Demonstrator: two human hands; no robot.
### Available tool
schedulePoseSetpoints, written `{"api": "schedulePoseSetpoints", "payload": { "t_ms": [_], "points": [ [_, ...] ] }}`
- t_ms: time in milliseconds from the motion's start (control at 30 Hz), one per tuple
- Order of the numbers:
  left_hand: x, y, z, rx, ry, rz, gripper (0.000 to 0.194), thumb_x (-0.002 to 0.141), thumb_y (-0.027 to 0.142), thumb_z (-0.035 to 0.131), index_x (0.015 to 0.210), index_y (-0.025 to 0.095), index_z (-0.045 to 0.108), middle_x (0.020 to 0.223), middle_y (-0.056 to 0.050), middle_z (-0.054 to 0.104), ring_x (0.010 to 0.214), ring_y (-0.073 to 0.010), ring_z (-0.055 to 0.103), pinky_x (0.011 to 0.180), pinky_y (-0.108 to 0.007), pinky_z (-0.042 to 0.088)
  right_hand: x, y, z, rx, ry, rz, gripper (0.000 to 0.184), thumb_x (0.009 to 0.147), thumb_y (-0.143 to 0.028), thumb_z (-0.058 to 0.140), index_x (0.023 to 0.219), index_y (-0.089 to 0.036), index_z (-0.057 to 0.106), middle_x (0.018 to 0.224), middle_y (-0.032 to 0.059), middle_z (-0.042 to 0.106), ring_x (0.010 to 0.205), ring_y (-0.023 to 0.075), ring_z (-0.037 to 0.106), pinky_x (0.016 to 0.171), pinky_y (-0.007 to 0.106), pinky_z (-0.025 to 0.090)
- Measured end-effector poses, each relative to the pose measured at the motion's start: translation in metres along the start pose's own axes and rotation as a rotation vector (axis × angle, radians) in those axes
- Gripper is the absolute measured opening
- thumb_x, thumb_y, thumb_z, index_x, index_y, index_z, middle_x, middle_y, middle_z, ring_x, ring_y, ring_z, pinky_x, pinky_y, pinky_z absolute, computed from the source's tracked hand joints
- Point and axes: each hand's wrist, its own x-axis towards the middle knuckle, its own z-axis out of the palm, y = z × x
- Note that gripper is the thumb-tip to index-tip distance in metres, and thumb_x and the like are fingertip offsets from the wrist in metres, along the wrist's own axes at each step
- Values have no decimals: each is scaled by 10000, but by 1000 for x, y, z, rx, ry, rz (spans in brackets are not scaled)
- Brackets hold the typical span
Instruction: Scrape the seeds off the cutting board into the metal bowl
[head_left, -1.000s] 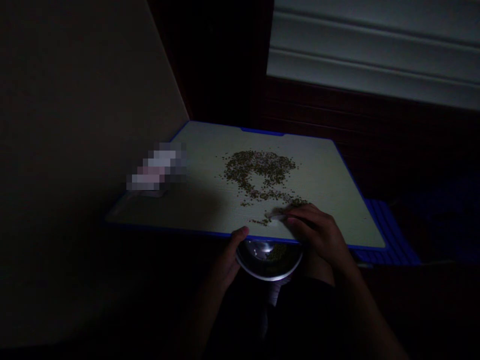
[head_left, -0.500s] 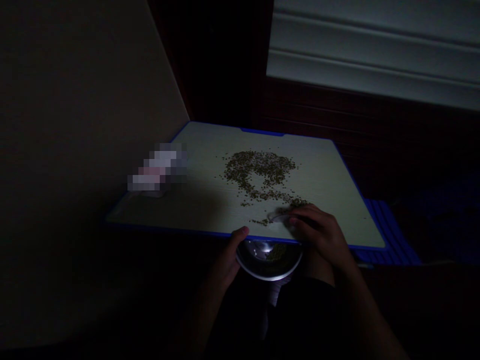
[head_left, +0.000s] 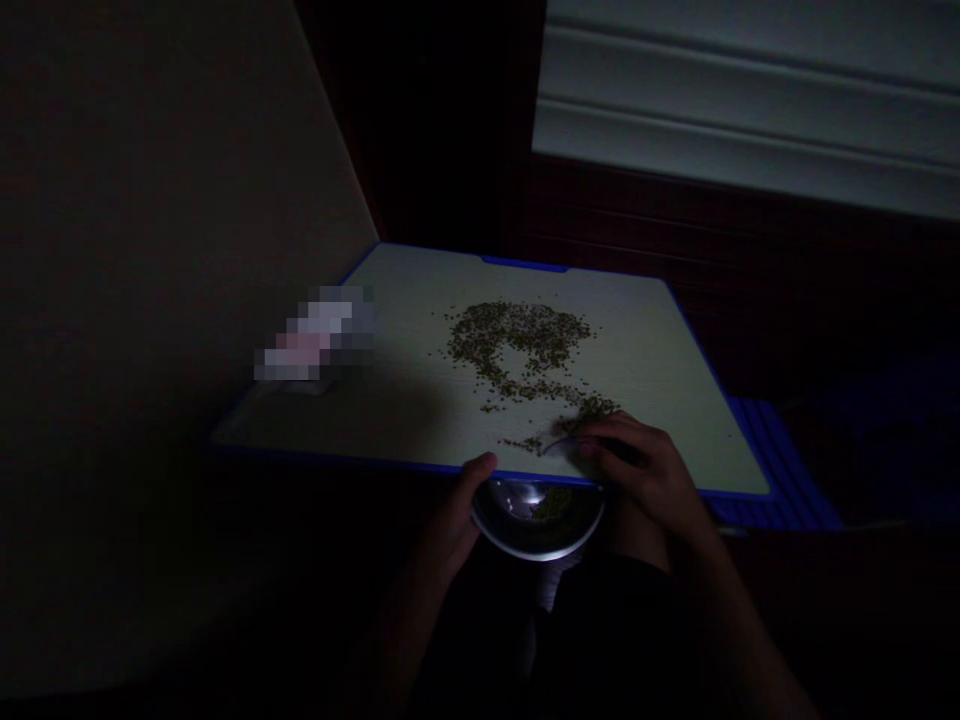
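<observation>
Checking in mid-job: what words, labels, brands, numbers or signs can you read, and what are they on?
No text can be read.
Item at the board's left side: pixelated; any print on it is unreadable.
White board: no lettering visible.
Metal bowl: no marking visible, though much of it is dark.
Thin tool in the right hand: too small and dim to tell.
</observation>
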Motion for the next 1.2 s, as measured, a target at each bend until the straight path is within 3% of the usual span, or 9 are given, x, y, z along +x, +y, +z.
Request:
{"api": "schedulePoseSetpoints", "payload": {
  "t_ms": [433, 700, 967, 1200],
  "points": [
    [-1, 1, 2, -6, -11, -2, 595, 791, 300, 855, 1342, 158, 678, 1283, -141, 776, 1341, -343, 642, 1169, -463, 481, 1, -1, 1, -13, -11, -30, 154, 953, -323, 732, 1088, -317, 806, 1051, 29, 808, 988, 228, 714, 880, 429, 558],
    [0, 0, -1, 3, -13, 5, 537, 770, 312, 878, 1247, 125, 716, 1258, -158, 780, 1296, -346, 668, 1160, -466, 481, 2, -7, -1, -3, -61, -47, 132, 951, -343, 728, 1050, -335, 815, 981, 16, 809, 933, 231, 714, 856, 436, 552],
    [1, -2, 0, 10, -22, 7, 498, 791, 322, 854, 1225, 112, 731, 1207, -149, 801, 1268, -351, 685, 1161, -485, 480, 2, -9, 3, -91, -62, -52, 178, 975, -349, 716, 1127, -328, 805, 1072, 22, 835, 967, 234, 725, 872, 422, 548],
    [1, -1, 0, 16, -42, 9, 558, 799, 332, 853, 1291, 110, 710, 1285, -155, 773, 1273, -351, 684, 1155, -484, 489, 4, -8, 9, -196, -44, -86, 232, 998, -363, 685, 1210, -347, 778, 1131, 21, 832, 981, 236, 740, 900, 431, 553]
  ]
}}
